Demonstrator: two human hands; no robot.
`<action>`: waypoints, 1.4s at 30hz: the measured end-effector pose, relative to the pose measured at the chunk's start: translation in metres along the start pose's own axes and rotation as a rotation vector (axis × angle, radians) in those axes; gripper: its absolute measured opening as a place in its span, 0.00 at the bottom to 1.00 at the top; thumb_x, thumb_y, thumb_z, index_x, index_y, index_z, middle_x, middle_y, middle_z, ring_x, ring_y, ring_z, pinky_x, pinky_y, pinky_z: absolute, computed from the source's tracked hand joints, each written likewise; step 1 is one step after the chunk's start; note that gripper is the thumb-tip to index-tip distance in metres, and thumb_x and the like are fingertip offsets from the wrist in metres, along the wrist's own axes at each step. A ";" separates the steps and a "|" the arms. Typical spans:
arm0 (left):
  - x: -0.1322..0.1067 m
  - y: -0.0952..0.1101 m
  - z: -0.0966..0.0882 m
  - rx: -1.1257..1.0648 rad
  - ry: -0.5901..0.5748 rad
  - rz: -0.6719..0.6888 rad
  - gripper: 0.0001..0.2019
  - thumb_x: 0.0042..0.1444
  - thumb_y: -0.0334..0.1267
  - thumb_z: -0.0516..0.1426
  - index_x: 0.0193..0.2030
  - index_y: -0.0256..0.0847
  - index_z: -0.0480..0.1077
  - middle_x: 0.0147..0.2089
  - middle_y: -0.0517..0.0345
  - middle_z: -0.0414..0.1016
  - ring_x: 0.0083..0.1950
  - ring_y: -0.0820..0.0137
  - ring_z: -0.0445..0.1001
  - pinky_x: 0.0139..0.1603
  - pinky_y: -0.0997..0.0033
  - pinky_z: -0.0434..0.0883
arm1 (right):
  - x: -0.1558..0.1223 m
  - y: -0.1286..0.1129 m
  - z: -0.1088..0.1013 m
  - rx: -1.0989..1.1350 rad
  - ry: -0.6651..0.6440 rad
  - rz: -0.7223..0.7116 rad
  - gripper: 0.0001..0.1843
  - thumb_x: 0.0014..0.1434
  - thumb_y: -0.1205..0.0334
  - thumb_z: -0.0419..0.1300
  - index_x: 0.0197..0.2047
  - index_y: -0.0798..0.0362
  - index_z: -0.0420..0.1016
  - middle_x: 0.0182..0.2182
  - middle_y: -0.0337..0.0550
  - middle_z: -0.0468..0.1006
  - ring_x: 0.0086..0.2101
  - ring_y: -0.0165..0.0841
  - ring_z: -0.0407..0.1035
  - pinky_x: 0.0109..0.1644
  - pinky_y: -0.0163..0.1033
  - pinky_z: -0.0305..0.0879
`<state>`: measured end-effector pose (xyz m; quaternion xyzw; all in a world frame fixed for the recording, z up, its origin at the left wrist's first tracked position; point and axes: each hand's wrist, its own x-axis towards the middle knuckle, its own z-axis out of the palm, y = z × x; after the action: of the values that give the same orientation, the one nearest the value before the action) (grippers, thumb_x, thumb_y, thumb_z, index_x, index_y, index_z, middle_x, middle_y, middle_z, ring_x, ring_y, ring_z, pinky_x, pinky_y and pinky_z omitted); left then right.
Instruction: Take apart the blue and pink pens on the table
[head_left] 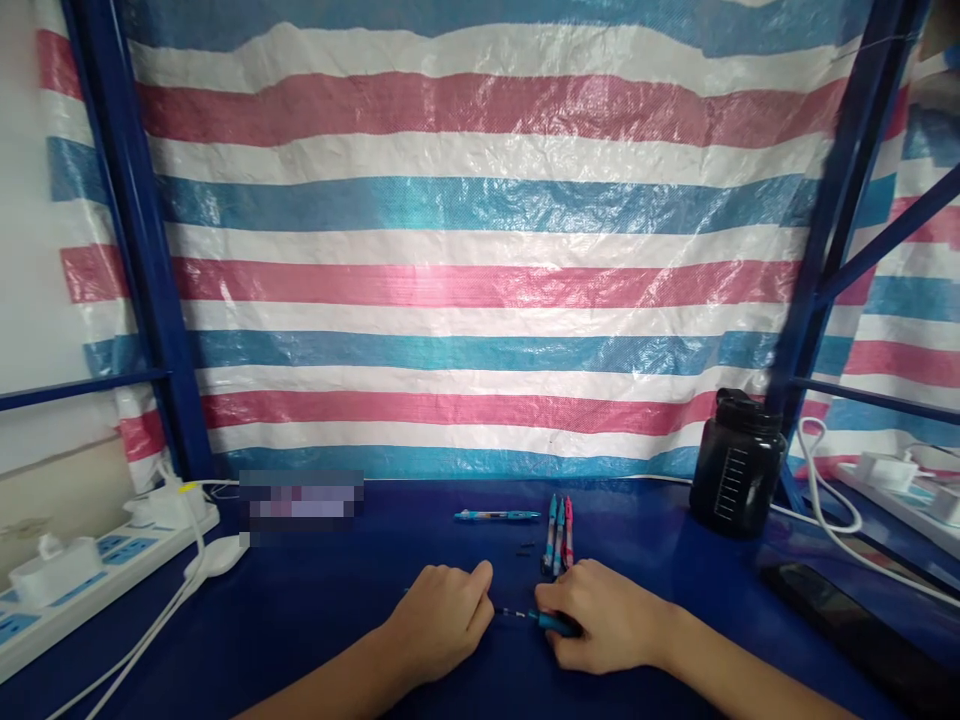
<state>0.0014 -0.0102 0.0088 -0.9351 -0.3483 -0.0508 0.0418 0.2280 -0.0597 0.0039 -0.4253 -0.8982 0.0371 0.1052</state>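
Low over the tabletop (pixel 322 610), a teal pen barrel (pixel 553 623) is pinched by the right hand (pixel 609 615), while a slim pen piece (pixel 510 612) is clasped in the curled left hand (pixel 442 618). Both parts are judged light, stiff and smooth; the thinner, likelier to snap, is best held near its end.

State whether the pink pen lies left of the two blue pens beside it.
No, the pink pen lies at the right end of the row, beside the blue pens.

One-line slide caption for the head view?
Left hand holding a slender pen piece, right hand a blue pen part; three pens lie side by side beyond.
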 end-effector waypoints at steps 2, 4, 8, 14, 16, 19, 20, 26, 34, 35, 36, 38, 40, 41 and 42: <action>0.000 0.000 0.001 -0.006 -0.005 0.008 0.07 0.61 0.31 0.45 0.34 0.41 0.61 0.26 0.61 0.73 0.25 0.66 0.72 0.25 0.70 0.56 | 0.000 0.001 0.001 0.003 0.004 -0.009 0.08 0.50 0.63 0.55 0.27 0.50 0.56 0.20 0.31 0.62 0.20 0.27 0.53 0.25 0.33 0.45; 0.000 -0.001 0.001 -0.001 -0.008 0.011 0.07 0.61 0.32 0.45 0.34 0.42 0.61 0.27 0.61 0.74 0.26 0.65 0.72 0.25 0.70 0.57 | -0.001 0.002 0.001 0.002 0.008 -0.012 0.07 0.50 0.63 0.55 0.27 0.50 0.57 0.20 0.31 0.62 0.20 0.26 0.54 0.25 0.33 0.45; 0.000 0.000 0.000 0.023 -0.013 0.008 0.07 0.61 0.32 0.45 0.35 0.42 0.61 0.28 0.60 0.74 0.27 0.64 0.73 0.26 0.70 0.58 | -0.002 0.003 -0.002 -0.022 -0.014 0.004 0.09 0.49 0.63 0.56 0.26 0.50 0.57 0.20 0.31 0.63 0.20 0.26 0.55 0.25 0.34 0.46; 0.000 0.001 -0.002 0.040 -0.021 0.029 0.07 0.61 0.32 0.45 0.34 0.42 0.61 0.27 0.60 0.74 0.27 0.65 0.73 0.26 0.71 0.62 | -0.003 0.002 -0.003 -0.083 -0.004 0.043 0.03 0.57 0.64 0.54 0.31 0.51 0.63 0.25 0.36 0.72 0.25 0.28 0.66 0.28 0.33 0.52; 0.000 0.001 -0.002 0.040 -0.016 0.035 0.07 0.61 0.32 0.46 0.34 0.42 0.61 0.27 0.60 0.73 0.27 0.64 0.74 0.27 0.71 0.62 | -0.002 0.001 -0.003 -0.110 0.018 0.020 0.04 0.60 0.64 0.52 0.34 0.52 0.66 0.31 0.39 0.74 0.29 0.30 0.69 0.30 0.34 0.55; 0.000 0.000 -0.001 0.041 -0.017 0.035 0.07 0.61 0.32 0.46 0.33 0.42 0.61 0.26 0.60 0.73 0.27 0.64 0.74 0.27 0.71 0.63 | -0.002 -0.001 -0.004 -0.137 0.026 0.004 0.06 0.62 0.63 0.51 0.38 0.53 0.68 0.36 0.42 0.74 0.32 0.32 0.71 0.32 0.35 0.57; 0.000 0.000 0.000 0.042 -0.017 0.035 0.07 0.61 0.32 0.46 0.33 0.42 0.61 0.27 0.60 0.73 0.28 0.64 0.74 0.27 0.71 0.63 | -0.002 -0.002 -0.005 -0.143 0.024 0.003 0.07 0.63 0.62 0.51 0.39 0.52 0.68 0.37 0.42 0.74 0.32 0.32 0.71 0.32 0.35 0.57; 0.000 0.000 -0.001 0.036 -0.014 0.045 0.07 0.61 0.32 0.46 0.33 0.42 0.61 0.27 0.60 0.73 0.28 0.64 0.74 0.27 0.71 0.63 | -0.003 -0.003 -0.008 -0.193 0.012 -0.007 0.05 0.61 0.64 0.52 0.38 0.52 0.68 0.37 0.41 0.74 0.33 0.33 0.72 0.31 0.35 0.57; 0.000 0.001 -0.002 0.039 -0.037 0.026 0.07 0.62 0.32 0.45 0.36 0.42 0.62 0.29 0.58 0.75 0.29 0.64 0.75 0.28 0.71 0.64 | -0.001 -0.004 -0.002 -0.186 -0.044 0.012 0.03 0.61 0.62 0.52 0.36 0.51 0.64 0.29 0.38 0.76 0.27 0.32 0.72 0.27 0.36 0.50; 0.000 0.001 -0.002 0.038 -0.038 0.024 0.07 0.63 0.32 0.45 0.36 0.41 0.62 0.29 0.58 0.75 0.29 0.64 0.75 0.28 0.72 0.64 | -0.001 -0.005 -0.001 -0.180 -0.045 0.025 0.03 0.61 0.62 0.52 0.36 0.51 0.64 0.28 0.38 0.76 0.26 0.32 0.71 0.27 0.36 0.49; 0.000 0.001 -0.002 0.037 -0.039 0.022 0.08 0.63 0.32 0.45 0.36 0.41 0.62 0.28 0.58 0.75 0.29 0.64 0.75 0.28 0.72 0.64 | -0.001 -0.006 -0.001 -0.177 -0.045 0.040 0.04 0.61 0.61 0.52 0.36 0.51 0.64 0.27 0.38 0.76 0.25 0.32 0.71 0.26 0.37 0.48; 0.000 0.000 -0.002 0.029 -0.040 0.025 0.07 0.63 0.32 0.45 0.37 0.42 0.63 0.28 0.58 0.75 0.28 0.64 0.75 0.28 0.72 0.64 | -0.001 -0.007 -0.002 -0.177 -0.050 0.062 0.05 0.60 0.60 0.53 0.34 0.51 0.63 0.25 0.38 0.76 0.24 0.31 0.70 0.25 0.37 0.46; 0.000 0.000 -0.001 0.020 -0.039 0.031 0.07 0.63 0.32 0.45 0.38 0.42 0.63 0.29 0.59 0.75 0.29 0.64 0.75 0.28 0.72 0.64 | -0.001 -0.009 -0.003 -0.179 -0.060 0.068 0.07 0.59 0.59 0.54 0.32 0.51 0.63 0.25 0.38 0.76 0.23 0.31 0.69 0.25 0.37 0.45; 0.000 -0.001 -0.001 0.017 -0.036 0.034 0.07 0.63 0.32 0.45 0.39 0.42 0.63 0.29 0.59 0.75 0.29 0.64 0.75 0.29 0.72 0.64 | -0.001 -0.009 -0.004 -0.176 -0.065 0.065 0.07 0.59 0.58 0.54 0.31 0.51 0.63 0.24 0.38 0.76 0.22 0.31 0.69 0.24 0.37 0.45; 0.000 -0.001 0.000 0.015 -0.033 0.036 0.07 0.62 0.32 0.45 0.39 0.42 0.63 0.29 0.59 0.76 0.29 0.63 0.75 0.29 0.71 0.64 | -0.001 -0.009 -0.004 -0.170 -0.069 0.061 0.07 0.59 0.58 0.54 0.31 0.51 0.64 0.24 0.38 0.76 0.22 0.31 0.69 0.24 0.37 0.45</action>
<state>0.0011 -0.0092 0.0088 -0.9416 -0.3324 -0.0319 0.0440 0.2224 -0.0666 0.0094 -0.4583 -0.8878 -0.0217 0.0365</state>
